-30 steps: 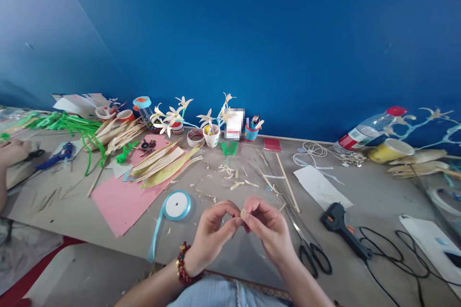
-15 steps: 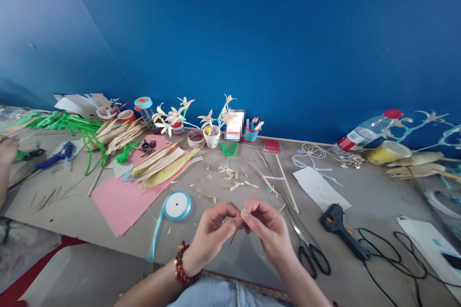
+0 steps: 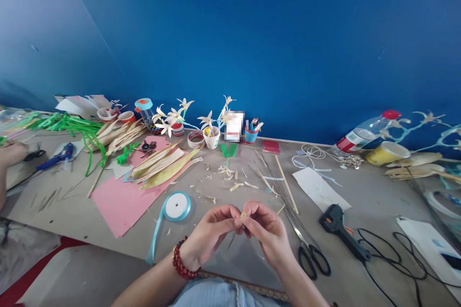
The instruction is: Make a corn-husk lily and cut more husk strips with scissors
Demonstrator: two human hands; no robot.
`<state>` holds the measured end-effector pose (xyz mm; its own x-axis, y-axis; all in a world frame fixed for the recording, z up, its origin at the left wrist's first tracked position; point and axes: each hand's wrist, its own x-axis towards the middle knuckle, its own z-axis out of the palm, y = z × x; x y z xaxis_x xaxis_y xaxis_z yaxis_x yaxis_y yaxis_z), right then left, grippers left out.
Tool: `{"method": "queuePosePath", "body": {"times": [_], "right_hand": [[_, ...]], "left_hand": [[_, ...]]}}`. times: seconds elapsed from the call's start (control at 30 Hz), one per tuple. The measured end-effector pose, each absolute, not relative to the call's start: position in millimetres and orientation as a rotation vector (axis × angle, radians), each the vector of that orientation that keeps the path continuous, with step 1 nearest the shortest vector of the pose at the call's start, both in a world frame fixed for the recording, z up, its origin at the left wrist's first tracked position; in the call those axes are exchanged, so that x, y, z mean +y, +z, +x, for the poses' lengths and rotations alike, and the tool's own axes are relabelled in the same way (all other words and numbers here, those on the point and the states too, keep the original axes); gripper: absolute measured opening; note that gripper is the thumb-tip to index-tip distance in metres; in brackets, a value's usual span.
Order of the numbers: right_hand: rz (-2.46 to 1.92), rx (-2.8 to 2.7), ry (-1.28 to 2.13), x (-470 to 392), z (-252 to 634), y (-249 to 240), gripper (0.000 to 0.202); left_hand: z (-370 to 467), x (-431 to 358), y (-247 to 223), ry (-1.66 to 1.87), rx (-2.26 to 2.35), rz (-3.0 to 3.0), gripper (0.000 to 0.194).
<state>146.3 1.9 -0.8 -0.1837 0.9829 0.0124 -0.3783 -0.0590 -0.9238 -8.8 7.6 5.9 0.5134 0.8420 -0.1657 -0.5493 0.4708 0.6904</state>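
My left hand (image 3: 220, 223) and my right hand (image 3: 264, 228) meet fingertip to fingertip over the near edge of the table. Both are closed in a pinch around a small pale yellowish piece (image 3: 243, 216), mostly hidden by the fingers. Below it a thin dark stem, like a wire (image 3: 232, 239), slants down between the hands. Left of my left hand lies a roll of light blue ribbon (image 3: 177, 206) with its tail hanging toward the table edge. Black-handled scissors (image 3: 312, 259) rest to the right of my right hand, beside several long thin wires (image 3: 286, 201).
A black glue gun (image 3: 340, 230) with its cord lies at right. Dried husks (image 3: 167, 165) sit on pink paper (image 3: 124, 201). Pale flowers stand in a white cup (image 3: 212, 138) by the wall. Husk scraps (image 3: 236, 186) litter the middle. Another person's hand (image 3: 12, 153) is at far left.
My hands stay pinched together, with the small pale piece turned slightly and my left wrist a little lower. The other person's hand at far left has shifted a little.
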Motion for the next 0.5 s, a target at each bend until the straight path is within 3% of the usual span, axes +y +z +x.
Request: {"method": "queuePosePath", "body": {"times": [0.27,0.5], "right_hand": [[-0.801,-1.060,1.729,7.6,155.1,8.5,0.023],[-0.747,-1.012,1.716,9.8,153.6,1.8,0.019]], "left_hand": [[-7.5,5.1,4.1,0.866,0.567,0.621,0.022],[-6.1,4.5,1.1,0.893,0.610,0.641,0.023]]}}
